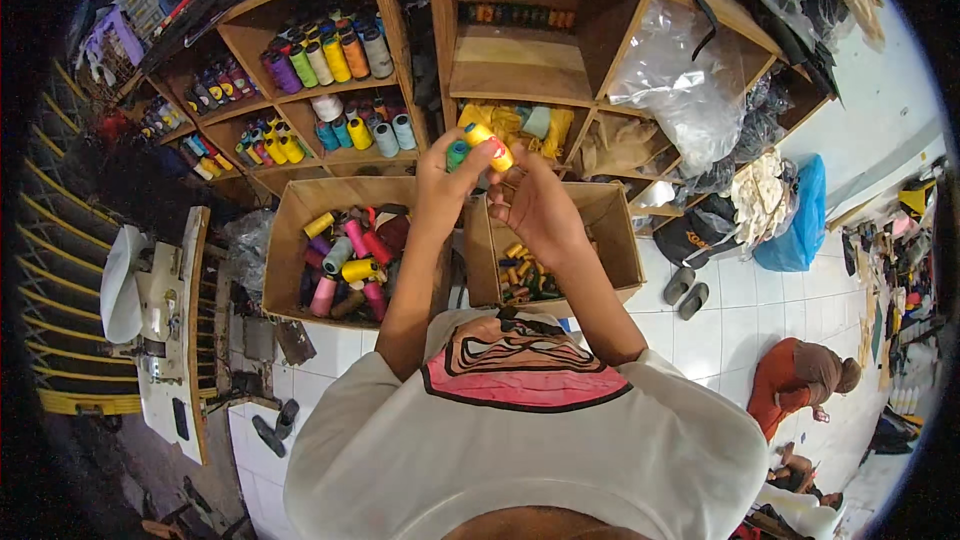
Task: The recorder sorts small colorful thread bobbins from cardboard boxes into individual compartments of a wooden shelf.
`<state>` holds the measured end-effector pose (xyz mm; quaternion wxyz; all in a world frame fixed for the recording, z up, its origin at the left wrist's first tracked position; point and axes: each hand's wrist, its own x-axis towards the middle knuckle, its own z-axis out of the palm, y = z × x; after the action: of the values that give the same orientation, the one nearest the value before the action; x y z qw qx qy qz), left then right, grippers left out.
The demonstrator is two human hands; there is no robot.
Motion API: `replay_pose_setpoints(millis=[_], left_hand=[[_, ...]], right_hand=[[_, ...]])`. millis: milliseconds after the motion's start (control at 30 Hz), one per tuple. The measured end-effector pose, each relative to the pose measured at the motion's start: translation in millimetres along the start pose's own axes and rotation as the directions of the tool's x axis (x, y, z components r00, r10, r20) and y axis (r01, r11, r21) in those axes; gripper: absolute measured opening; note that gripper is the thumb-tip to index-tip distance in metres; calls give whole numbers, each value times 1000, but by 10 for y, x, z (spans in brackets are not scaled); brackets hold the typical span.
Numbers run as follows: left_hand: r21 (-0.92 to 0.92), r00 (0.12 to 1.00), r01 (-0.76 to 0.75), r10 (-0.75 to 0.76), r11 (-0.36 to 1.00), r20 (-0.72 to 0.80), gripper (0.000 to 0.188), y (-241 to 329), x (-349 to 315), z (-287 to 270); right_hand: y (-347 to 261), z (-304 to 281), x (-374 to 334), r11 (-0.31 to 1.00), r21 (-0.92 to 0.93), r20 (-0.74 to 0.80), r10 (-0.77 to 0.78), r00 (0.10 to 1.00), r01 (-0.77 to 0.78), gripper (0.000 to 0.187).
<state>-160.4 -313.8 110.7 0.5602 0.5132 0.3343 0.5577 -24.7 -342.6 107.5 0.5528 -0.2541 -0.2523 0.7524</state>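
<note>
In front of the shelves, both my hands meet at a yellow thread spool (477, 133) with a red mark near its lower end. My left hand (443, 180) is closed, its thumb lying against the yellow spool, and it also holds a green thread spool (457, 154). The fingers of my right hand (540, 215) are curled, with the upper ones at the right side of the yellow spool. Where exactly these fingertips press is partly hidden. Below the hands stands a cardboard box (625, 240) of small yellow and green spools; left of it, another cardboard box (283, 240) holds larger mixed spools.
A wooden shelf (395, 40) at the back left carries rows of colored thread cones (352, 55). Another wooden shelf (520, 70) holds plastic bags and yellow cloth. A sewing machine (155, 310) stands at left. Sandals (686, 292) and a crouching person (795, 380) are at right.
</note>
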Motion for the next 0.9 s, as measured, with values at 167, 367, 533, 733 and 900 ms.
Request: replay_pose_setpoints(millis=[167,367,533,733,900], left_hand=[[-41,1000,-6,7,999,12,20,-149,66,-64],[-73,999,15,-12,997,41,23,-275,129,-57],[-21,996,21,-19,1000,82,30,-359,222,-75],[-105,964,93,-63,990,260,37,-399,317,-96],[-258,939,153,-59,954,340,28,-565,465,-126]], right_hand=[[-34,39,-76,959,-265,-27,-110,994,99,25],[38,-76,-24,924,-350,9,-163,987,156,24],[72,-167,26,903,-376,-13,-230,973,208,22],[72,-196,69,952,-223,-84,-231,969,208,19],[8,-335,151,966,-127,-120,-241,963,225,17]])
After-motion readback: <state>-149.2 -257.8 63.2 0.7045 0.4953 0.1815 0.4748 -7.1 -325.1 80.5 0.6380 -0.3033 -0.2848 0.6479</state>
